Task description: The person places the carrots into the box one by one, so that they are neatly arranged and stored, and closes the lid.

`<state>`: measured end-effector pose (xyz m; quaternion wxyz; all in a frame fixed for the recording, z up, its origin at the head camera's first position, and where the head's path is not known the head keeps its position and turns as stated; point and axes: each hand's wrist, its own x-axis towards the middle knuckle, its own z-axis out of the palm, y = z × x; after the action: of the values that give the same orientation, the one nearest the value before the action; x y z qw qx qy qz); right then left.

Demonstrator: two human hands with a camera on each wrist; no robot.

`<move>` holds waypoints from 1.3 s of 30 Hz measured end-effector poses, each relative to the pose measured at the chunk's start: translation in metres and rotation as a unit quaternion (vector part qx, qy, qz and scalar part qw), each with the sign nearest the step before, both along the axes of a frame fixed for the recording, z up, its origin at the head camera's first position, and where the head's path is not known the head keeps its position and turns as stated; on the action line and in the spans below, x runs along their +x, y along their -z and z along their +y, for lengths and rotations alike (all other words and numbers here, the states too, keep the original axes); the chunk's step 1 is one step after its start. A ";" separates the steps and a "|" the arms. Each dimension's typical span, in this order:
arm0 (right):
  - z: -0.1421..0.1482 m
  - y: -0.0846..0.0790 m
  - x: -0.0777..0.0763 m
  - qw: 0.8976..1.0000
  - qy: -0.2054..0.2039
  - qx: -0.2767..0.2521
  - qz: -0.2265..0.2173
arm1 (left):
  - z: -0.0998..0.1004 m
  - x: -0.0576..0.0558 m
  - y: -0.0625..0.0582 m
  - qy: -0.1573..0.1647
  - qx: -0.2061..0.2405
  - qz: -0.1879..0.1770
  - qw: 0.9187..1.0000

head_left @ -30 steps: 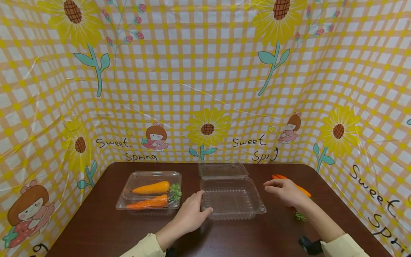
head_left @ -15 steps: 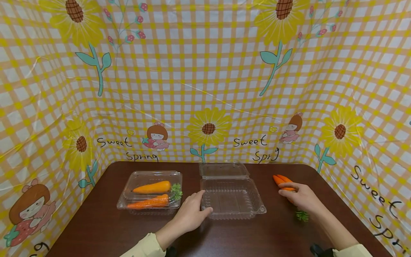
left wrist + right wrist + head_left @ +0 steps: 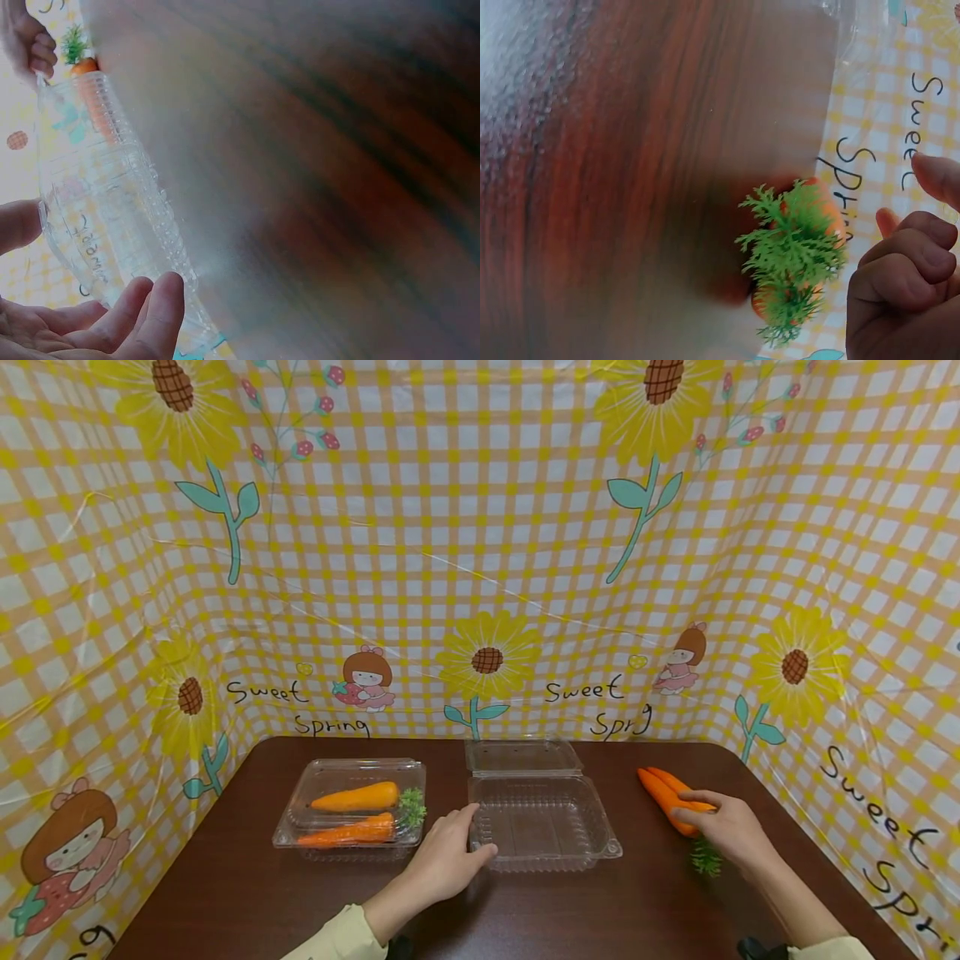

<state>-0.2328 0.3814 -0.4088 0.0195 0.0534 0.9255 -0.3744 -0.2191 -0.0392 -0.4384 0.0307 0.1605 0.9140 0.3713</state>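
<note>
My left hand (image 3: 446, 860) rests at the near left corner of an open clear plastic clamshell box (image 3: 536, 827), its fingers extended along the side wall and the thumb at the near corner. Fingertips (image 3: 166, 296) overlap the box's side in the left wrist view. On the right lie two orange carrots (image 3: 663, 789) side by side, green tops (image 3: 705, 857) toward me. Just over their near end is my right hand (image 3: 731, 827), index finger and thumb spread with orange showing between them. The right wrist view has this hand beside the leafy tops (image 3: 791, 247), with a gap between.
A closed clear clamshell box (image 3: 292, 827) with carrots (image 3: 356, 797) inside stands on the left of the dark brown table (image 3: 247, 893). The open box's lid (image 3: 522, 757) leans back at the far edge. Checked sunflower cloth (image 3: 480, 552) encloses the table behind and at both sides.
My right hand has moved rightward and nearer to me, from beside the box to over the carrots' near end, uncovering more of them. The left hand stays at the box.
</note>
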 end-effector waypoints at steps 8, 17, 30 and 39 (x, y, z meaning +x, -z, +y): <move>0.010 0.002 -0.001 1.000 0.010 0.018 -0.013 | 0.000 0.000 0.001 0.002 0.002 -0.001 1.000; 0.016 0.012 -0.005 0.998 0.036 0.034 -0.026 | 0.000 0.002 0.001 -0.002 -0.001 -0.009 1.000; 0.013 0.015 -0.004 0.996 0.039 0.080 -0.024 | 0.000 0.003 -0.001 -0.005 -0.001 -0.007 1.000; 0.015 0.018 -0.007 0.996 0.048 0.067 -0.026 | -0.001 0.002 0.000 0.001 -0.006 0.001 1.000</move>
<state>-0.2397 0.3959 -0.4272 0.0219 0.1085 0.9441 -0.3106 -0.2169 -0.0406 -0.4387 0.0317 0.1618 0.9161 0.3655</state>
